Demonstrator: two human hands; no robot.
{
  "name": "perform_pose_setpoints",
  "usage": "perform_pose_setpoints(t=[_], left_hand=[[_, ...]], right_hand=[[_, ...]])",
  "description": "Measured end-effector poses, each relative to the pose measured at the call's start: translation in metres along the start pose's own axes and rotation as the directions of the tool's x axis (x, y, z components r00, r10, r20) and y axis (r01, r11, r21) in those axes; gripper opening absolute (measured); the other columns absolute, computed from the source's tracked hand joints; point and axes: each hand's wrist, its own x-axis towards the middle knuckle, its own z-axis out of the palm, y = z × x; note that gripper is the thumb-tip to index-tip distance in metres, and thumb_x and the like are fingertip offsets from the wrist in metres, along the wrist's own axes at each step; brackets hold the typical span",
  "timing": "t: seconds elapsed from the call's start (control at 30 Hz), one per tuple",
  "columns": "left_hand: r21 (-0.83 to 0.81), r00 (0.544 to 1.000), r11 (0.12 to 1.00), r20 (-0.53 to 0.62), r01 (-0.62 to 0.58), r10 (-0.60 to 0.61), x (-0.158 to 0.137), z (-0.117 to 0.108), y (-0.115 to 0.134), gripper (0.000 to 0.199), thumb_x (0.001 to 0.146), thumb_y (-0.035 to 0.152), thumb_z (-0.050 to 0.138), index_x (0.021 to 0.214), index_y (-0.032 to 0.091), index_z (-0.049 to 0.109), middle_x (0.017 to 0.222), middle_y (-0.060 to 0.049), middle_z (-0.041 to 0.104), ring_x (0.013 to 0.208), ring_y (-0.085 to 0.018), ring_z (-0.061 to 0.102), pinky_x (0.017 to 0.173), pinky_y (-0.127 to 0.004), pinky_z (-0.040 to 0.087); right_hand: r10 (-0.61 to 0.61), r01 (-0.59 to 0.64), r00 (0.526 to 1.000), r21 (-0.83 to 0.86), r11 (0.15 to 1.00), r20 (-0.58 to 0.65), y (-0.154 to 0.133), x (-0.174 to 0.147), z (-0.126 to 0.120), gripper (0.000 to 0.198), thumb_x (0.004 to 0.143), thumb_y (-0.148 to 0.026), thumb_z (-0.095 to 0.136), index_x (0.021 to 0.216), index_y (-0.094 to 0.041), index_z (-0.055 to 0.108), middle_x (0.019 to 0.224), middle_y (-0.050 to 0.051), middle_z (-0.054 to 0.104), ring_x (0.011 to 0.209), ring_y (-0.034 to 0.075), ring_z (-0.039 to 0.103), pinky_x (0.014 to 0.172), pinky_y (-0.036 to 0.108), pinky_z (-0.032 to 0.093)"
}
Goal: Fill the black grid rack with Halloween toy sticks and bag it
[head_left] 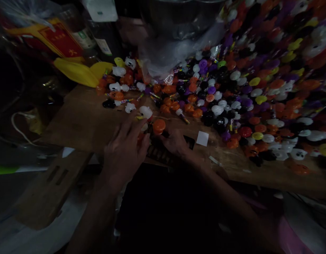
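My left hand (124, 144) reaches over the front of the wooden table, its fingers stretched and thumb apart. Its fingertips are beside a white toy head (146, 112), and part of an orange piece shows between thumb and fingers. My right hand (176, 141) is closed, thumb and fingers together, just below a round orange toy head (159, 126). Whatever it pinches is hidden in the dim light. Under both hands lies a dark slotted tray (161, 154) at the table edge.
A large heap of small orange, white, black and purple toy heads (254, 91) covers the right. A clear plastic bag (165, 58) sits at the back middle. Yellow shapes (78, 72) and bottles stand back left. A white paper square (202, 138) lies right of my hand.
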Motion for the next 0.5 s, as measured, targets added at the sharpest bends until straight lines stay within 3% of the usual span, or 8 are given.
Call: perform_pose_setpoints(t=[0.1, 0.33, 0.5], left_hand=[[-0.017, 1.000, 1.000, 0.010, 0.004, -0.004, 0.000, -0.001, 0.000, 0.042, 0.102, 0.036, 0.048, 0.141, 0.026, 0.060, 0.158, -0.008, 0.051, 0.134, -0.034, 0.059, 0.112, -0.054, 0.051], [-0.014, 1.000, 1.000, 0.019, 0.017, -0.017, -0.001, 0.000, -0.004, 0.043, 0.102, 0.035, 0.049, 0.143, 0.026, 0.058, 0.157, -0.009, 0.053, 0.134, -0.034, 0.059, 0.110, -0.052, 0.052], [-0.012, 1.000, 1.000, 0.026, 0.016, -0.016, -0.001, 0.000, -0.004, 0.042, 0.102, 0.035, 0.049, 0.141, 0.026, 0.059, 0.154, -0.008, 0.055, 0.135, -0.033, 0.059, 0.112, -0.052, 0.050]], right_hand=[[-0.021, 0.021, 0.999, 0.033, 0.999, 0.024, 0.001, 0.002, 0.003, 0.017, 0.092, -0.018, 0.069, 0.108, -0.019, 0.075, 0.117, 0.006, 0.078, 0.110, 0.023, 0.072, 0.097, 0.034, 0.054], [0.038, -0.030, 0.997, -0.128, 0.991, 0.062, 0.002, -0.001, 0.005, 0.017, 0.096, -0.021, 0.066, 0.111, -0.018, 0.074, 0.116, 0.010, 0.078, 0.109, 0.025, 0.072, 0.093, 0.035, 0.053], [-0.001, 0.001, 1.000, -0.112, 0.994, -0.001, 0.011, -0.003, 0.010, 0.014, 0.093, -0.025, 0.071, 0.103, -0.017, 0.075, 0.108, 0.009, 0.079, 0.102, 0.024, 0.072, 0.091, 0.034, 0.053]])
